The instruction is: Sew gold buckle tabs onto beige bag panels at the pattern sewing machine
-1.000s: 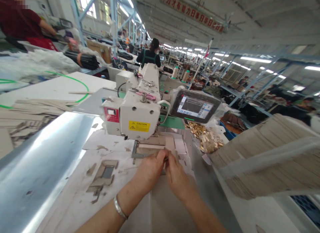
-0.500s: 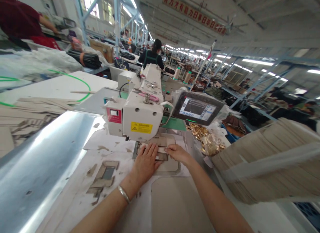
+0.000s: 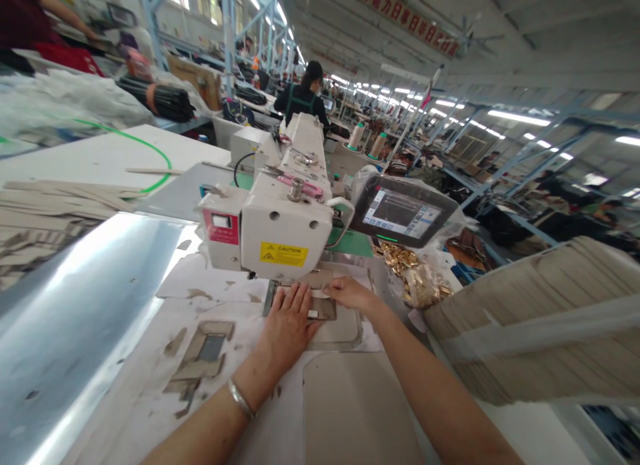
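My left hand [image 3: 287, 318] lies flat under the sewing machine head [image 3: 286, 232], fingers stretched over a metal clamp frame [image 3: 327, 310] and the beige panel [image 3: 345, 328] beneath it. My right hand [image 3: 350, 295] is closed in a pinch on the right end of a narrow pale strip [image 3: 318, 294]. This strip runs across the clamp's opening, and its left end passes under my left fingertips. A second beige panel [image 3: 357, 405] with rounded corners lies nearer to me. The needle area is hidden behind the machine head and my hands.
A tall stack of beige panels [image 3: 530, 318] stands at the right, behind it a bag of gold metal pieces [image 3: 420, 278]. A control screen [image 3: 403, 212] juts out beside the machine. Left are a taped cut-out template [image 3: 205, 355], a shiny metal plate [image 3: 100, 305] and loose strips [image 3: 50, 205].
My right hand has shifted slightly left with the strip, along the clamp. My left hand stays pressed flat. The whole view has tilted a little downward.
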Tool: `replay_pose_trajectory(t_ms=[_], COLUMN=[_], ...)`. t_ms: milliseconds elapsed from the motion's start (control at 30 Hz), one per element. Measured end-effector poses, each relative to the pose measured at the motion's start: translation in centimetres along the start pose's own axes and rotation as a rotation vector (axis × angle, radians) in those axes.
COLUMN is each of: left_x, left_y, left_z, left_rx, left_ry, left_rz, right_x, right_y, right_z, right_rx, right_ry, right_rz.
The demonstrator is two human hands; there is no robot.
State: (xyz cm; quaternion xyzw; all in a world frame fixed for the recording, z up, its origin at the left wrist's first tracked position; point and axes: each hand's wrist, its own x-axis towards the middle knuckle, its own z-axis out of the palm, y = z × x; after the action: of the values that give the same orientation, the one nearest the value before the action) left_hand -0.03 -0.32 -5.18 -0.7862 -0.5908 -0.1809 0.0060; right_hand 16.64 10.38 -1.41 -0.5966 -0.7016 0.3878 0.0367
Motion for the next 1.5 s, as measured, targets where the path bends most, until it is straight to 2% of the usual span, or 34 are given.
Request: replay_pose_trajectory(t_ms=[133,233,633,900,1000,1100,1200,1267,1300,1433,1500], left_x=[0.3,0.3,0.2,0.2,0.1,0.1,0.1,0.2,0.2,0.2,0.1], left_y=[0.0,0.0,0.8,0.8,0.8,0.7,0.7,0.6,0.6,0.6,0.6], left_z=[-0.3,-0.3,-0.5,-0.3,-0.2,-0.2,-0.1,-0.1,0.0,0.1,0.1], left_rx=[-0.025,-0.041,-0.026,-0.022,-0.022,-0.023,-0.02,-0.022,-0.024,-0.022,-0.021], left_ry=[-0.028,-0.004,0.015,0.021,0.025,0.029,0.029,0.029,0.032,0.043,0.041], left_rz=[-0.004,-0.011,-0.022,-0.012,-0.008,-0.008,-0.005,-0.005,-0.006,-0.011,-0.011], right_x=[-1.0,-1.7,-1.1,-1.5,-1.6,-1.8,-2.3,-2.6,-2.7,-2.5,-2.3], right_y=[-0.4,-0.6,-1.8,-0.8,-1.4,-2.2,-2.7,-2.5,-2.3,-0.8,0.0], right_z=[-0.6,-1.4,-1.1,-1.2,-0.9,-1.0,-1.4,-1.7,-1.8,-1.6,-1.3], right_rx=[0.068,0.107,-0.101,-0.209,-0.336,-0.447,-0.516,-0.416,-0.29,0.449,0.703], right_ry=[0.02,-0.006,-0.08,0.036,0.08,0.068,0.124,0.18,0.187,0.067,0.022], right_rz=[0.046,0.123,0.263,0.134,0.128,0.131,0.049,0.01,0.018,0.136,0.161])
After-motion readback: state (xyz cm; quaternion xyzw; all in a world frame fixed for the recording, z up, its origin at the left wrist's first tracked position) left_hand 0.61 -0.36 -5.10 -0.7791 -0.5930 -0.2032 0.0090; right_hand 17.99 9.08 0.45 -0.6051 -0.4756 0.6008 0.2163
